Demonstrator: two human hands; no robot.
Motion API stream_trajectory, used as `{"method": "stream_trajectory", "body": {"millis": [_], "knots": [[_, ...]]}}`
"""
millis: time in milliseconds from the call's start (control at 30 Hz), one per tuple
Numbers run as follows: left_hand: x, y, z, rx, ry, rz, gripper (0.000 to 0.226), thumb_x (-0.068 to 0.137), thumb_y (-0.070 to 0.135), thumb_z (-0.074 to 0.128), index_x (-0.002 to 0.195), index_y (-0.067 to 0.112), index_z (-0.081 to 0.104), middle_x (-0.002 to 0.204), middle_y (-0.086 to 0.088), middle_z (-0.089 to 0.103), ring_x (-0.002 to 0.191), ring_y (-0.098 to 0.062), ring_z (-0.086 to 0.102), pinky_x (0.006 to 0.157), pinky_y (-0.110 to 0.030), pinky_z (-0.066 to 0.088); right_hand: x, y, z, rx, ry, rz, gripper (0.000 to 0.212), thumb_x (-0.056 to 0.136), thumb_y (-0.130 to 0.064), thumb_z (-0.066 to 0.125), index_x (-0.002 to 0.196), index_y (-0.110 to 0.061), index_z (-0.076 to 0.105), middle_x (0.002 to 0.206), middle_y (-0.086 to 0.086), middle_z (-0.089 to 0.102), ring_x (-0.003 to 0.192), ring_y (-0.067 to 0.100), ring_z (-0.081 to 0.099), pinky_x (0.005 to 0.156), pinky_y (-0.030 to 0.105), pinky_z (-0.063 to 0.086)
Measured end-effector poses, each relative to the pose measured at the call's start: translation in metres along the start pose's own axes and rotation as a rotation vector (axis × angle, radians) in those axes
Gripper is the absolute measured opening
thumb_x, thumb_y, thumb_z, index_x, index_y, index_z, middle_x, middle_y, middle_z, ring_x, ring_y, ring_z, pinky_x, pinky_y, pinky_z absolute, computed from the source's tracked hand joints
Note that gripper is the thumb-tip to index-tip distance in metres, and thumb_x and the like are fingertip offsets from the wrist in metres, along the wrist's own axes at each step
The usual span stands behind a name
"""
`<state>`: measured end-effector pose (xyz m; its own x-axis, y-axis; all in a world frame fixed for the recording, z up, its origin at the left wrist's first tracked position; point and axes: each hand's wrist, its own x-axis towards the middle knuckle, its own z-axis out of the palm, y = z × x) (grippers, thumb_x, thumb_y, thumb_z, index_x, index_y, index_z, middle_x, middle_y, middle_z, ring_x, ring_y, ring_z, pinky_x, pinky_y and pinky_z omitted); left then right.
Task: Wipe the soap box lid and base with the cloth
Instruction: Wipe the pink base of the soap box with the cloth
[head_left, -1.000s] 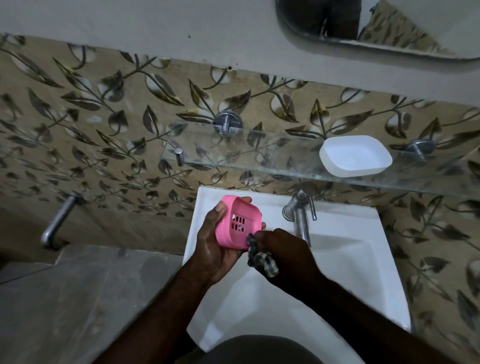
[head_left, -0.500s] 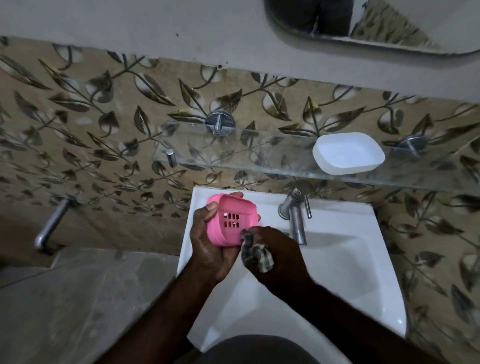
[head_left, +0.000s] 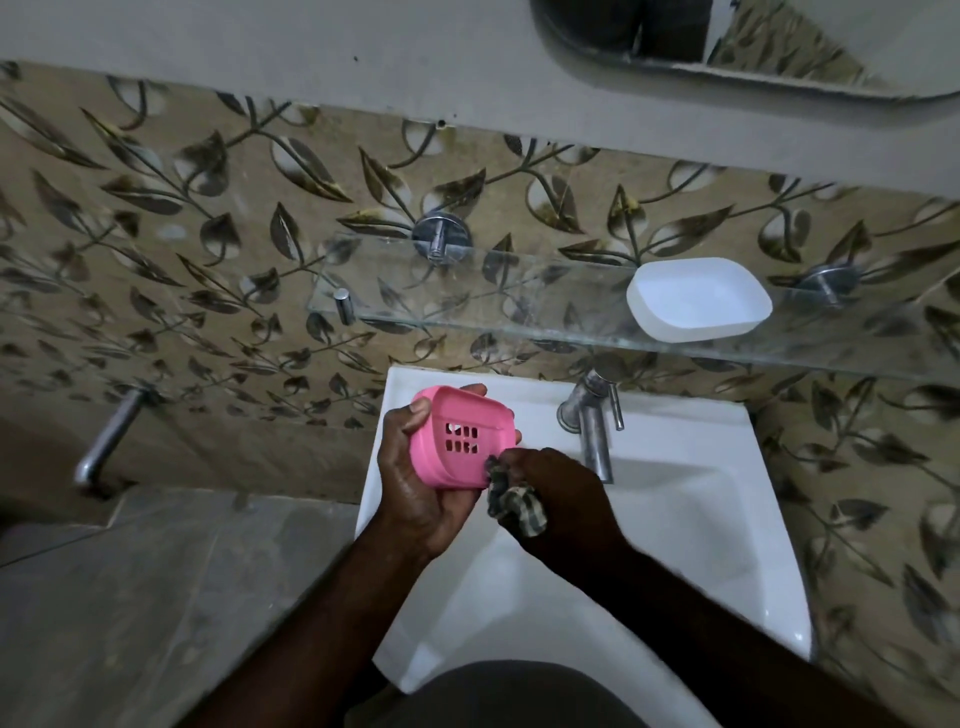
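Head view: left hand (head_left: 415, 499), fingers (head_left: 475, 389) curled round the pink slotted soap box part (head_left: 462, 441), holds it over the sink (head_left: 675, 545). Right hand (head_left: 561, 499) clenches a bunched checked cloth (head_left: 517, 504) touching that part's lower corner. White soap box part (head_left: 698, 299) sits open side up on the glass shelf (head_left: 467, 312).

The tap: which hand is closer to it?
Right. The right hand, gripping the cloth, is just left of the tap; the left hand holds the pink box farther left.

Most of cloth (head_left: 519, 506) inside R hand (head_left: 563, 493) grip (checked end only), mirror (head_left: 779, 47) top off-frame.
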<state>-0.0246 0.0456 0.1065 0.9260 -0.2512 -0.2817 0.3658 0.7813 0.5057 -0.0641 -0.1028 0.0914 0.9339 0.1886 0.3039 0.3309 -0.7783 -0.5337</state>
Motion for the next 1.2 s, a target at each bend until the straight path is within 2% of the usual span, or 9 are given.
{"method": "stream_trajectory", "body": {"millis": [167,300,433,567,633,733,867,1033,1200], "knots": [[-0.006,-0.008,0.005,0.045,0.031,0.009,0.088,0.049,0.049,0.08,0.117,-0.003,0.06,0.116,-0.033,0.05,0.109,-0.049,0.046,0.089,-0.046,0.046,-0.006,-0.041,0.002,0.302,0.069,0.226,0.025,0.07,-0.031,0.068,0.092,-0.026,0.06,0.08,-0.006,0.068,0.074,0.014,0.065,0.065,0.038,0.055],[-0.007,-0.008,0.0,0.052,0.013,-0.004,0.092,0.049,0.05,0.079,0.123,-0.002,0.057,0.116,-0.032,0.051,0.107,-0.048,0.049,0.094,-0.05,0.042,-0.008,-0.029,-0.002,0.077,0.017,-0.026,0.03,0.076,-0.041,0.061,0.096,-0.019,0.068,0.084,-0.001,0.07,0.074,0.019,0.066,0.065,0.03,0.053],[-0.005,-0.003,-0.003,-0.024,-0.019,0.001,0.081,0.049,0.046,0.08,0.114,0.0,0.064,0.108,-0.023,0.058,0.11,-0.042,0.047,0.102,-0.057,0.038,0.0,0.005,-0.005,-0.129,-0.075,-0.048,0.03,0.078,-0.046,0.057,0.099,-0.026,0.062,0.08,-0.006,0.068,0.073,0.019,0.062,0.057,0.034,0.054],[-0.003,-0.004,0.003,0.043,0.001,0.035,0.082,0.05,0.049,0.078,0.113,-0.002,0.063,0.109,-0.028,0.054,0.11,-0.048,0.043,0.095,-0.052,0.041,-0.002,-0.033,-0.002,0.146,0.022,0.196,0.026,0.071,-0.034,0.062,0.094,-0.022,0.062,0.081,-0.003,0.069,0.075,0.02,0.065,0.065,0.039,0.055],[-0.006,-0.007,0.007,0.072,-0.006,0.02,0.081,0.047,0.048,0.08,0.11,-0.001,0.066,0.103,-0.029,0.058,0.102,-0.048,0.051,0.092,-0.049,0.04,-0.004,-0.052,-0.002,0.241,0.05,0.17,0.022,0.071,-0.029,0.069,0.091,-0.024,0.061,0.08,-0.004,0.069,0.072,0.016,0.064,0.064,0.035,0.055],[-0.004,-0.004,0.0,0.057,-0.008,0.007,0.088,0.045,0.047,0.081,0.116,-0.002,0.062,0.101,-0.022,0.064,0.094,-0.04,0.061,0.092,-0.051,0.045,-0.002,-0.034,-0.002,0.029,0.013,-0.036,0.028,0.077,-0.041,0.059,0.097,-0.022,0.066,0.084,-0.001,0.071,0.075,0.02,0.066,0.064,0.029,0.056],[0.001,0.003,-0.002,0.046,0.012,-0.034,0.097,0.045,0.043,0.082,0.127,0.002,0.054,0.104,-0.015,0.06,0.093,-0.032,0.058,0.077,-0.042,0.054,0.004,0.01,0.0,-0.174,-0.125,-0.032,0.027,0.076,-0.045,0.057,0.099,-0.03,0.055,0.081,-0.004,0.066,0.077,0.024,0.064,0.06,0.031,0.053],[0.002,-0.007,0.002,0.12,0.056,0.001,0.062,0.056,0.04,0.069,0.107,0.004,0.066,0.089,-0.018,0.065,0.081,-0.032,0.063,0.075,-0.036,0.052,0.007,-0.053,-0.001,0.37,0.008,0.304,0.03,0.062,-0.034,0.061,0.09,-0.022,0.058,0.074,-0.003,0.068,0.067,0.016,0.064,0.06,0.037,0.053],[0.001,-0.002,0.001,0.138,-0.017,-0.044,0.089,0.052,0.044,0.075,0.126,-0.003,0.056,0.109,-0.03,0.054,0.108,-0.047,0.048,0.098,-0.051,0.038,0.003,-0.056,-0.005,0.377,0.012,0.1,0.027,0.066,-0.031,0.069,0.092,-0.029,0.061,0.084,-0.01,0.07,0.077,0.009,0.066,0.068,0.027,0.055]]}}
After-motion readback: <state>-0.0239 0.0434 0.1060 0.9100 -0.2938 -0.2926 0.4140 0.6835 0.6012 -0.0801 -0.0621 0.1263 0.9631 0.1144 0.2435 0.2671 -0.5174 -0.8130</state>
